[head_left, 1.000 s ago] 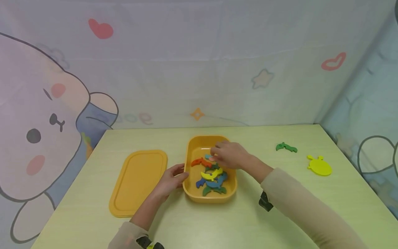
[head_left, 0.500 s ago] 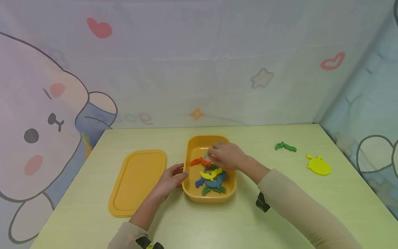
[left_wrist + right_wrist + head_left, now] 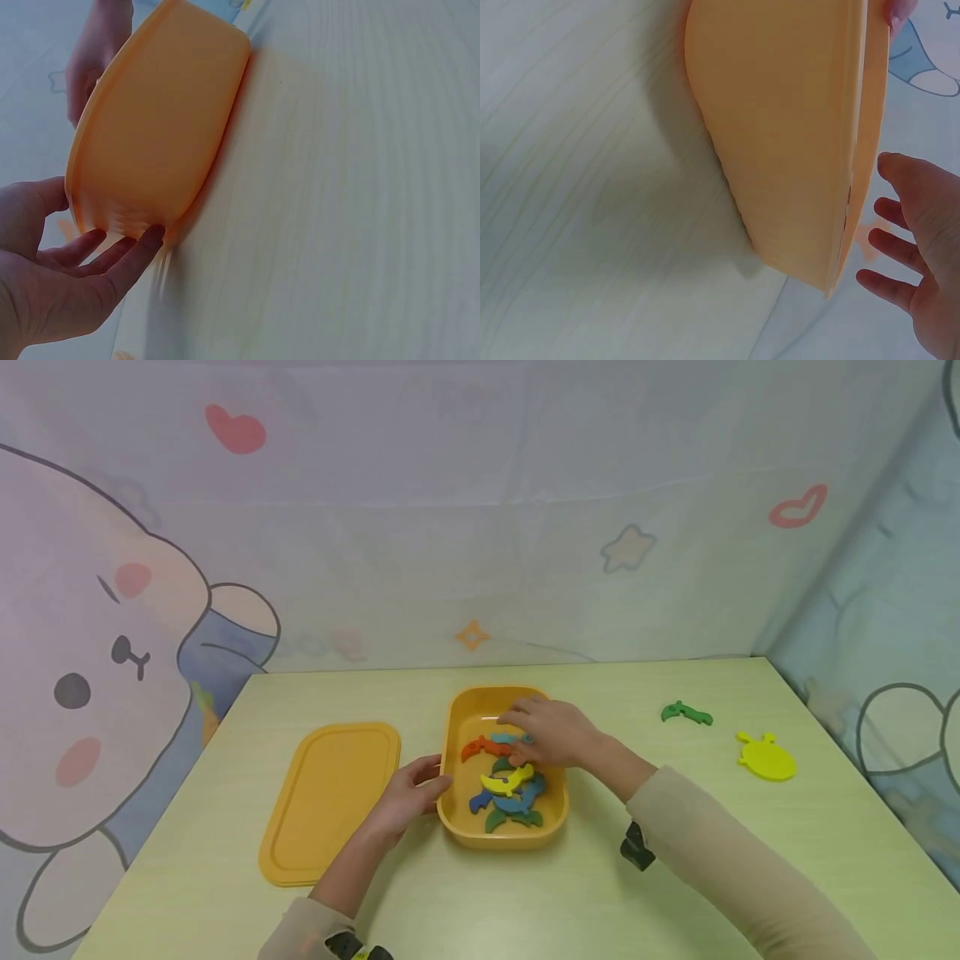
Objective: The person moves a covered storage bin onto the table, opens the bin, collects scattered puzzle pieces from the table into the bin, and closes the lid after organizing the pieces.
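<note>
My left hand [image 3: 410,792] holds the left side of a yellow-orange plastic box [image 3: 502,841], thumb at the rim and fingers along the outer wall [image 3: 161,112]. Over the box's right side, my right hand [image 3: 558,732] reaches in with fingers spread; in the right wrist view its fingers show apart with nothing between them. Flat toy pieces lie heaped inside: an orange-red one [image 3: 483,747], a curved yellow one [image 3: 506,782], a blue one [image 3: 519,802], a green one [image 3: 513,820] and a light-blue one [image 3: 502,739] partly under my right hand.
A yellow-orange lid [image 3: 333,802] lies flat left of the box. On the table's right side are a small green piece [image 3: 687,713] and a round yellow piece with knobs [image 3: 768,758]. A printed cloth [image 3: 420,527] hangs behind the table's back edge.
My right hand's fingers have spread from a closer bunch, and more of the light-blue piece shows beneath them. My left hand stays at the box.
</note>
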`<state>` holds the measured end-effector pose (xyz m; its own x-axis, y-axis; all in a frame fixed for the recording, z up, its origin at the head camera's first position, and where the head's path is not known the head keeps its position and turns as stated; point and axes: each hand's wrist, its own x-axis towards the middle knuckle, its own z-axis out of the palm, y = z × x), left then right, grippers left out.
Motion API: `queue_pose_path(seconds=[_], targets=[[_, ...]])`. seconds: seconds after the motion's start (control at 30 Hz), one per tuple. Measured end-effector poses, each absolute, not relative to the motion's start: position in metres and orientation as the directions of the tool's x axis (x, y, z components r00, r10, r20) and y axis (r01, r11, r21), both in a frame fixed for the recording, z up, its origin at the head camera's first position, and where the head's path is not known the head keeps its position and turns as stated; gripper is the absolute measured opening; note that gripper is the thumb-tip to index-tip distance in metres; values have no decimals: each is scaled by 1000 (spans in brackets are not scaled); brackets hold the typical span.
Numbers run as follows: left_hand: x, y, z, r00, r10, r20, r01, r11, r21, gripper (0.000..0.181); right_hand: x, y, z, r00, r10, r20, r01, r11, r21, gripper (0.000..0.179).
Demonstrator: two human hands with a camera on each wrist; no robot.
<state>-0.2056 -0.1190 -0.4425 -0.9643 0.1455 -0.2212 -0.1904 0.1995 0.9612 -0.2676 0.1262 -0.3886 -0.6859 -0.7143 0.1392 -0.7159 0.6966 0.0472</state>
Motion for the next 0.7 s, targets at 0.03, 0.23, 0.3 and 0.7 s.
queue_pose_path(seconds=[0.03,0.23,0.3,0.7], targets=[[-205,-119,-443,-965,146,-218,-188,198,962,48,-268,127,-388,-686,-713,141,-715,698,52,41],[-205,-120,-443,-966,142,-216,-185,199,962,48,-271,139,-386,-726,-668,166,-674,738,25,38],[-205,-120,-443,-966,139,-220,-189,204,961,48,-273,144,-384,-737,-651,183,-660,751,12,35],[-205,-121,-441,-964,144,-223,-192,200,961,49,-285,184,-388,-758,-579,300,-599,800,29,31]])
